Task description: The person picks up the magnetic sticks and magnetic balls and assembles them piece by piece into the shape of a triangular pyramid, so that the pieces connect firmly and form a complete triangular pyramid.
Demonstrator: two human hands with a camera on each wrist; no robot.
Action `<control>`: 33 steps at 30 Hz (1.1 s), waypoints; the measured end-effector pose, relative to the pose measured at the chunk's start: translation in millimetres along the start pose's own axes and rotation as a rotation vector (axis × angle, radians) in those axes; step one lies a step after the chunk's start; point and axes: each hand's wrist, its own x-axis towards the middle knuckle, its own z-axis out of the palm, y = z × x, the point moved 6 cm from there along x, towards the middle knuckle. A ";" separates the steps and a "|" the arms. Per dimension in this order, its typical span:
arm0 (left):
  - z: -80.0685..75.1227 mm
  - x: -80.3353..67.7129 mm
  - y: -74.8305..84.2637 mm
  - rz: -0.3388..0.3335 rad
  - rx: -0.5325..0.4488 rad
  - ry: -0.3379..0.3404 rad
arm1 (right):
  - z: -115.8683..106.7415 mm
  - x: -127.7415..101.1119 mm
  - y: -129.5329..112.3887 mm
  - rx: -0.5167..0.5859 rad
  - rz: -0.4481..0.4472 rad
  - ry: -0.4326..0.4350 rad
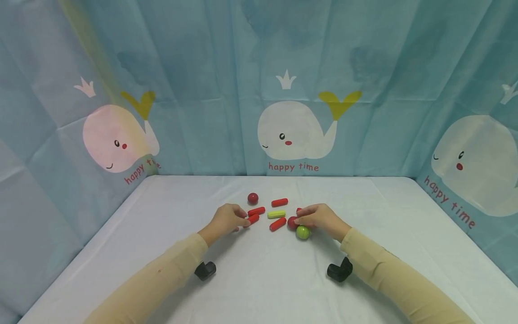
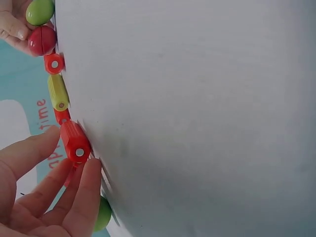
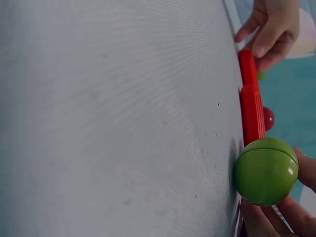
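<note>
A whale-print curtain (image 1: 259, 85) (each whale captioned "happy time") closes off the far and side edges of a white table (image 1: 259, 288), where a person in tan sleeves works with both hands among a scatter of small toy pieces near the table's middle. The left hand (image 1: 226, 219) has its fingers curled together around one end of a red rod (image 1: 253, 219), thumb on one side and fingertips (image 2: 86, 173) on the other, as the left wrist view shows. The right hand (image 1: 321, 218) lies to the right of it, fingers bent over a red ball (image 1: 292, 222) and touching a green ball (image 1: 302, 232) that sits on the cloth at its near side; the right wrist view shows fingers against the green ball, though whether they clamp it cannot be told. Between the hands lie a yellow-green rod (image 1: 276, 214) and a second red rod (image 1: 277, 224), with two more red rods (image 1: 256, 211) (image 1: 279, 202) just beyond. A lone red ball (image 1: 252, 198) rests farther back, to the left, apart from the rest.
</note>
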 end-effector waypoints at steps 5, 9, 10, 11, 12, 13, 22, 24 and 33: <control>0.5 2.9 0.5 0.008 0.003 -0.002 | 2.5 0.4 -2.2 -0.006 -0.012 -0.001; -0.2 4.1 1.7 0.014 -0.003 -0.007 | 4.6 2.1 -3.4 -0.011 -0.015 -0.006; -0.2 4.5 1.9 0.013 -0.001 -0.009 | 5.0 2.5 -3.3 -0.010 -0.013 -0.006; -0.2 5.0 2.1 0.010 0.000 -0.013 | 5.3 2.8 -3.3 -0.010 -0.016 -0.008; -0.3 5.4 2.4 0.007 0.003 -0.016 | 5.5 3.1 -3.3 -0.007 -0.016 -0.008; 0.0 5.9 2.8 0.006 0.010 -0.020 | 5.5 3.4 -3.6 -0.006 -0.021 -0.009; 7.4 11.9 10.0 0.015 0.071 -0.074 | 3.1 3.1 -1.1 0.012 -0.019 -0.018; 7.4 12.9 11.3 0.014 0.082 -0.079 | 2.7 3.2 -1.7 0.020 -0.021 -0.021; 3.3 12.8 12.0 -0.003 0.093 -0.118 | 4.3 6.0 -6.8 0.084 -0.038 -0.020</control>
